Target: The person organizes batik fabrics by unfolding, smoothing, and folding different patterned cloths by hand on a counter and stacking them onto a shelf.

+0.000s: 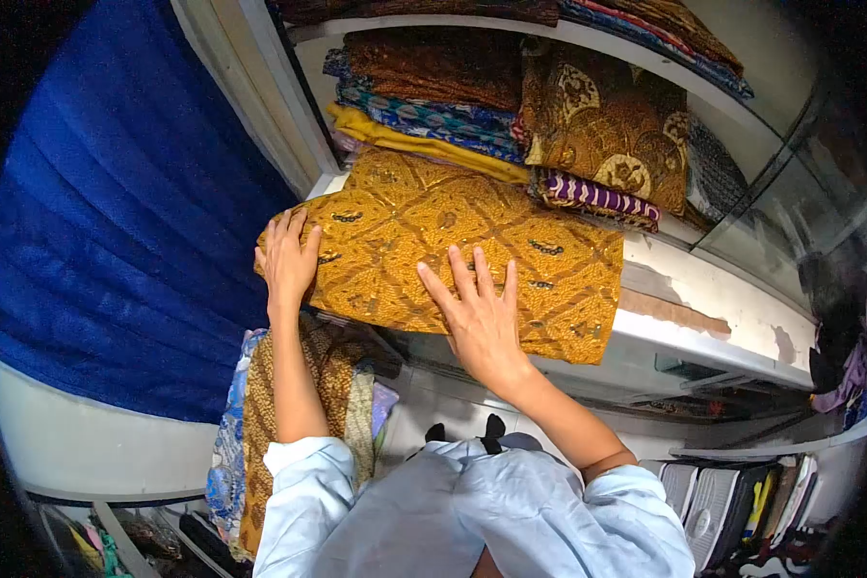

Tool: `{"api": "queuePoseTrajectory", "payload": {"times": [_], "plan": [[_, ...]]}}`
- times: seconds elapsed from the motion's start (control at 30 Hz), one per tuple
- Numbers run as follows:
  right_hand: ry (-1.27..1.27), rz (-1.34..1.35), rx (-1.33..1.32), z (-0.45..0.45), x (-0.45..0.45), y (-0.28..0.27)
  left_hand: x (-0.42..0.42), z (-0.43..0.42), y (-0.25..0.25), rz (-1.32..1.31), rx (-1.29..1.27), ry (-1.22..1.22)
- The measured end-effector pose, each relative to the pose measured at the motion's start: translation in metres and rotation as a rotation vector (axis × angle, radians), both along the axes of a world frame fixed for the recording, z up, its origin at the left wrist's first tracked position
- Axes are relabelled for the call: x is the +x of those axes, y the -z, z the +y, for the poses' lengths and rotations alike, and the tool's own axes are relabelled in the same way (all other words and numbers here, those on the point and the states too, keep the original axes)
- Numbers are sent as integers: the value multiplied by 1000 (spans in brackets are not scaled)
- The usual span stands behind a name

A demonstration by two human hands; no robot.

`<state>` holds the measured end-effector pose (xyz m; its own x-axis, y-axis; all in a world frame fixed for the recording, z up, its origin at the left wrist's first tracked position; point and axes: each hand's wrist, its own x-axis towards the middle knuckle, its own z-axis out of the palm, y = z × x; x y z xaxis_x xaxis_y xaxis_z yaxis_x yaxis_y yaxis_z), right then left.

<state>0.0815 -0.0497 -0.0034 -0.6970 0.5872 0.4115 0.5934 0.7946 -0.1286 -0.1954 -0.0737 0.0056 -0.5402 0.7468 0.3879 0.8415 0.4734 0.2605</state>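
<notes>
A golden-brown batik cloth [385, 222], patterned with diagonal bands and small dark motifs, lies folded across the edge of a white shelf. My left hand [289, 258] rests on its left end, fingers stretched along the edge. Flat on the middle of the cloth is my right hand [482, 318], its fingers spread. Just behind the cloth lie a yellow folded cloth [405, 140] and a purple-and-white rolled fabric [597, 197].
Stacked folded fabrics [433, 72] and a brown patterned cloth [602, 125] fill the shelf behind. A blue curtain [116, 212] hangs at left. More draped cloths [294, 385] are below my left arm. Shoes or sandals [713, 501] stand on a rack at lower right.
</notes>
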Motion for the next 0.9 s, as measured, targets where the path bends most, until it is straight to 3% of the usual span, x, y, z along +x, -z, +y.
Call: {"api": "queuePoseTrajectory", "payload": {"times": [0.17, 0.33, 0.43, 0.47, 0.57, 0.67, 0.77, 0.8, 0.9], "plan": [[-84, 38, -48, -22, -20, -2, -9, 1, -27, -236, -117, -216], [-4, 73, -49, -26, -25, -3, -94, 3, -1, -599, -28, 16], [-7, 113, -12, -32, -35, -3, -105, 2, -1, -655, -7, 71], [-36, 194, 113, -37, -37, -6, -104, 1, -2, -625, 72, 87], [-325, 331, 147, -46, -52, 14, -92, -2, -22, -480, 148, 54], [-541, 202, 102, -59, -68, 35, -87, -1, -42, -641, 332, 193], [-464, 304, 119, -62, -86, 44, -59, -8, -84, -856, 474, 354], [-444, 277, -15, -61, -92, 51, -47, -10, -96, -871, 544, 409], [-149, 259, -121, -60, -94, 31, -38, -3, -116, -1044, 699, 653]]}}
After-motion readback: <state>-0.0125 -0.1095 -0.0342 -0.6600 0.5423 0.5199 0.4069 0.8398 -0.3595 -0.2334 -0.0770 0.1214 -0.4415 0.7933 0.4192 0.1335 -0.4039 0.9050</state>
